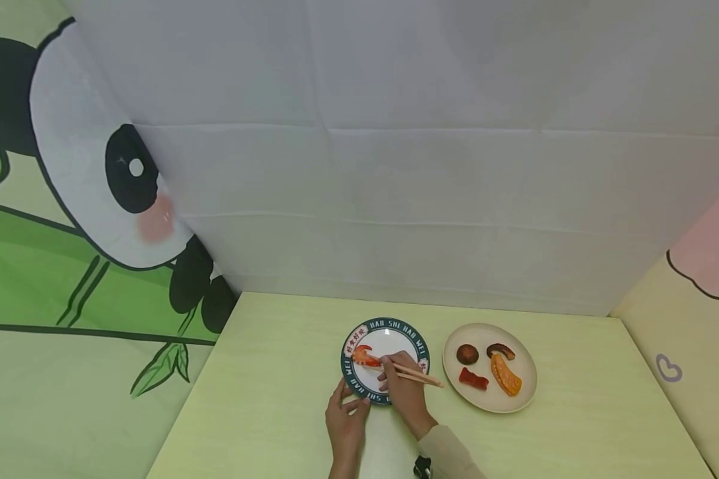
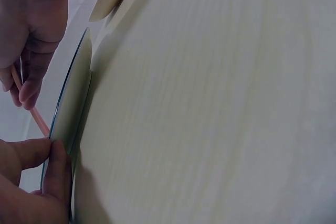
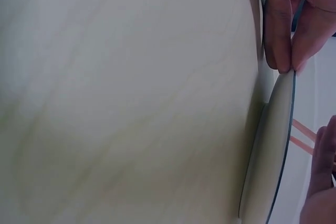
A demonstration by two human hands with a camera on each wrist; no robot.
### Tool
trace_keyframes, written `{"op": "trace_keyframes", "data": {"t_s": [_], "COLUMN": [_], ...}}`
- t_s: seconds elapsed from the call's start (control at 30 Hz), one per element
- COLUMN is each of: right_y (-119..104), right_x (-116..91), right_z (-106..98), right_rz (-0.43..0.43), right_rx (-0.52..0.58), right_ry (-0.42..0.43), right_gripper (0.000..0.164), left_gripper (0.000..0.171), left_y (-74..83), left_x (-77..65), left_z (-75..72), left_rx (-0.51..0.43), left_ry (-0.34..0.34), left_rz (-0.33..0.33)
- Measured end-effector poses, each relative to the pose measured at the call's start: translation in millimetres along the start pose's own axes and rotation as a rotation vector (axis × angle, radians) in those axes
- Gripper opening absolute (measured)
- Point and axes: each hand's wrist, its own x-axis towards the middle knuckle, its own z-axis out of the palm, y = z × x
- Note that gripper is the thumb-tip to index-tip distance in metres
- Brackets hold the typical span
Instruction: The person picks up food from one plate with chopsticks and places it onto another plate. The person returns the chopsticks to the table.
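Note:
A white plate with a dark green lettered rim (image 1: 420, 338) stands on the table in the head view. My left hand (image 1: 346, 426) pinches its near left edge between thumb and fingers; the left wrist view shows those fingers (image 2: 56, 174) at the rim. Above the plate, my right hand (image 1: 406, 392) holds a pair of light wooden chopsticks (image 1: 419, 376). Their tips are at an orange-red shrimp-like piece (image 1: 364, 356) over the plate's left side. Whether the tips squeeze that piece I cannot tell. In the right wrist view the chopsticks (image 3: 303, 145) show only in part.
Right of it, a beige plate (image 1: 464, 394) bears a brown mushroom-like piece (image 1: 467, 354), a red piece (image 1: 473, 379), a dark curved piece (image 1: 500, 350) and an orange-yellow piece (image 1: 506, 376). A white sheet (image 1: 395, 199) hangs behind the pale table (image 1: 263, 399).

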Motion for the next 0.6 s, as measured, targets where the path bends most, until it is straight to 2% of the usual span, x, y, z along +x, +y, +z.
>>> {"op": "trace_keyframes", "data": {"t_s": [0.37,0.6], "right_y": [2.2,4.0], "right_x": [2.5,0.9], "right_z": [-2.1,-4.0], "right_rz": [-0.029,-0.020], "right_rx": [-0.018,-0.028], "right_ry": [-0.006,0.023], "right_gripper": [0.017,0.017], "left_gripper": [0.070,0.071], "left_y": [0.0,1.0], "left_x": [-0.2,0.0], "left_z": [-0.1,-0.7], "left_rx": [-0.011,-0.004], "left_ry": [0.001,0.002], "left_rz": [0.004,0.005]}}
